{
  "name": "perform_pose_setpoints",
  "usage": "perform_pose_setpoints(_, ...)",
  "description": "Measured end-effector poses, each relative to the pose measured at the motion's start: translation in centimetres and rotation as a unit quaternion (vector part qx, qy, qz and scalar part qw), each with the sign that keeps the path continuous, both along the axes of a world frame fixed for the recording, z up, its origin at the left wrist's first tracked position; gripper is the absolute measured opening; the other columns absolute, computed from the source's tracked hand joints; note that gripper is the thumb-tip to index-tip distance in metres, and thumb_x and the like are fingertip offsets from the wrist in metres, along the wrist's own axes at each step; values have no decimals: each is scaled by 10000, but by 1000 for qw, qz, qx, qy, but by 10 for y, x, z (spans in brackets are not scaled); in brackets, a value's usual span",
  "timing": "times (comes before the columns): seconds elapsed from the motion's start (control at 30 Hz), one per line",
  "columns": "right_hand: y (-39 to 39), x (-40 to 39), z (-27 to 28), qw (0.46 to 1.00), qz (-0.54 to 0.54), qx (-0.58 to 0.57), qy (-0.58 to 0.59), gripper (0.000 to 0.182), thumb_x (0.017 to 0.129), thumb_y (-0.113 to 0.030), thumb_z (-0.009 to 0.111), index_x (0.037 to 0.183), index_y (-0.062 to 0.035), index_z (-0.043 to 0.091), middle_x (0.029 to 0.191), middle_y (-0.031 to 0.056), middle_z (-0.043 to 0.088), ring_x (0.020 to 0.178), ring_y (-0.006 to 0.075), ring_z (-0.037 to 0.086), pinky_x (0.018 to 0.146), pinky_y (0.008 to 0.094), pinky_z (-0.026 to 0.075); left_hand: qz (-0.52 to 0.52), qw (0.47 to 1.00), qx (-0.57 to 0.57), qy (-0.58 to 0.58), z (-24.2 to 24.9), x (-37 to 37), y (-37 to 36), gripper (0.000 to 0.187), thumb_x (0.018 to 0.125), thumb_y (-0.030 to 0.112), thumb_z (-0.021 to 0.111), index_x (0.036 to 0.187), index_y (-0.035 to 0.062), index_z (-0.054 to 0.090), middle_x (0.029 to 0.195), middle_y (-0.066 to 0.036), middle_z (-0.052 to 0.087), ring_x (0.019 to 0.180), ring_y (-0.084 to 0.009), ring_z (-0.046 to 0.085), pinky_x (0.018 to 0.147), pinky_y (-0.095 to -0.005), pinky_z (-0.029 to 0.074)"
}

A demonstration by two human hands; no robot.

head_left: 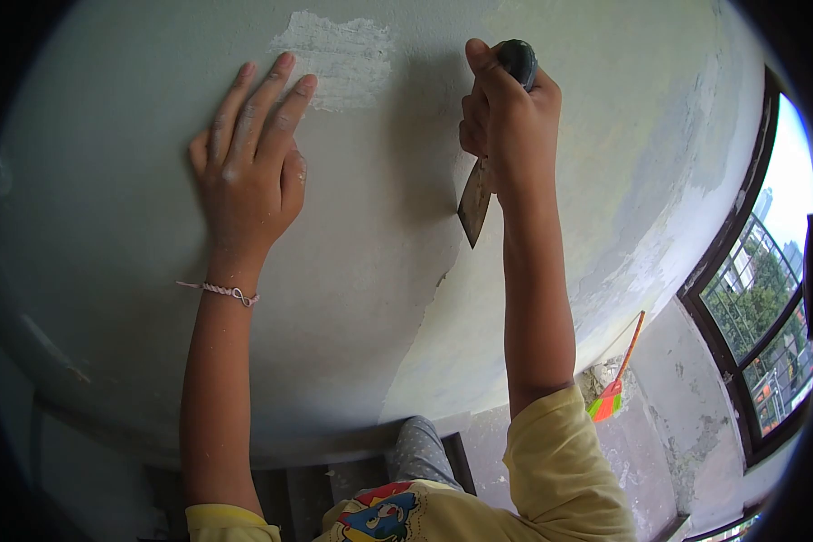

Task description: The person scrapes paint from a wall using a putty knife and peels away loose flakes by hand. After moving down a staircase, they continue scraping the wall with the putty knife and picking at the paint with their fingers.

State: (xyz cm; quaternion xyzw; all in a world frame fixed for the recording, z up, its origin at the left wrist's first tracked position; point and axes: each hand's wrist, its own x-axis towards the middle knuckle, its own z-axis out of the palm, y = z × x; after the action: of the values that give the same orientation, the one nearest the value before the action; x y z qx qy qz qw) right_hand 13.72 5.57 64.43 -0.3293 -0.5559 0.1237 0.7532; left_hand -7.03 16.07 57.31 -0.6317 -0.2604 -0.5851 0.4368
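My left hand (251,176) rests on the grey-painted wall (343,235) with its fingers spread, just below and left of a rough white patch (348,63). Specks of pale dust dot its skin, and a braided bracelet circles the wrist. My right hand (519,126) is wrapped around the dark handle of a putty knife (474,210). The knife's blade points downward and its edge is at the wall, close to the border between grey paint and a paler yellowish-green area (461,334). Whether the blade presses under the paint cannot be made out.
A dark-framed window (759,298) stands at the right, with trees and buildings outside. An orange and green broom (607,397) leans lower right, by a worn patch of wall. Dark steps (307,492) show below, near my leg (422,452).
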Motion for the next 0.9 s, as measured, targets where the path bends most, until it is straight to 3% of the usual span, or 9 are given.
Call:
perform_pose_setpoints(0.13, -1, -1, 7, 1000, -8, 12, -11, 356, 927, -226, 672, 690, -91, 445, 512, -17, 416, 403, 81, 372, 385, 276, 304, -1, 1000, -6, -2, 0, 0, -3, 594, 813, 82, 564, 1357, 320, 590, 1441, 112, 557, 1356, -152, 485, 965, -334, 350)
perform_pose_setpoints(0.23, -1, -1, 11, 1000, 0, 23, -12, 358, 916, -215, 684, 687, -92, 437, 513, -14, 416, 404, 80, 363, 385, 275, 295, -16, 1000, -23, 15, -1, -1, -4, 583, 850, 46, 532, 1396, 250, 564, 1479, 36, 533, 1390, -217, 460, 1021, -364, 300)
perform_pose_setpoints(0.33, 0, -5, 17, 999, -4, 44, 15, 387, 937, -223, 674, 660, -121, 424, 501, -55, 324, 401, 53, 263, 396, 258, 206, -9, 1000, -24, 16, -1, -1, -4, 584, 851, 48, 531, 1397, 250, 564, 1481, 40, 531, 1389, -214, 461, 1023, -362, 301)
perform_pose_setpoints(0.43, -4, 3, 43, 986, -18, 162, -38, 389, 962, -215, 623, 648, -111, 417, 488, -48, 315, 395, 62, 265, 394, 266, 213, -9, 1000, -24, 16, -1, -2, -3, 591, 847, 46, 534, 1399, 254, 562, 1479, 46, 533, 1387, -213, 463, 1021, -358, 306)
perform_pose_setpoints(0.5, -22, -4, 79, 987, -33, 160, 4, 374, 936, -268, 650, 668, -191, 401, 505, -78, 354, 374, 58, 257, 360, 273, 213, -18, 999, -26, 15, -1, -1, -3, 597, 840, 39, 532, 1394, 257, 566, 1477, 51, 535, 1383, -211, 468, 1014, -354, 311)
perform_pose_setpoints(0.6, -27, -6, 106, 967, -51, 248, -31, 369, 938, -264, 632, 658, -194, 402, 494, -74, 340, 377, 49, 260, 360, 264, 207, -16, 1000, -20, 17, 0, -2, -3, 606, 827, 32, 528, 1388, 258, 570, 1473, 55, 539, 1379, -204, 472, 1008, -350, 315)
perform_pose_setpoints(0.77, -46, -2, 97, 960, -45, 263, -81, 358, 931, -309, 644, 663, -193, 435, 487, -68, 362, 377, 57, 280, 351, 259, 225, -17, 1000, -10, 4, 1, -4, 0, 620, 777, 61, 561, 1348, 297, 601, 1445, 103, 557, 1347, -149, 495, 966, -331, 359)
perform_pose_setpoints(0.83, -53, 5, 73, 931, -13, 322, -172, 394, 1024, -231, 501, 662, -109, 407, 479, -32, 306, 387, 73, 259, 385, 264, 217, -23, 1000, -8, 5, 0, -3, 0, 625, 770, 60, 560, 1349, 293, 602, 1443, 101, 559, 1346, -151, 497, 968, -334, 361)
perform_pose_setpoints(0.9, -58, 24, 49, 896, 57, 357, -257, 404, 1074, -277, 378, 704, -118, 400, 477, -12, 301, 380, 86, 248, 372, 264, 226, -27, 1000, -11, 4, 0, -3, -2, 630, 760, 51, 555, 1341, 289, 611, 1436, 101, 566, 1345, -156, 498, 977, -335, 361)
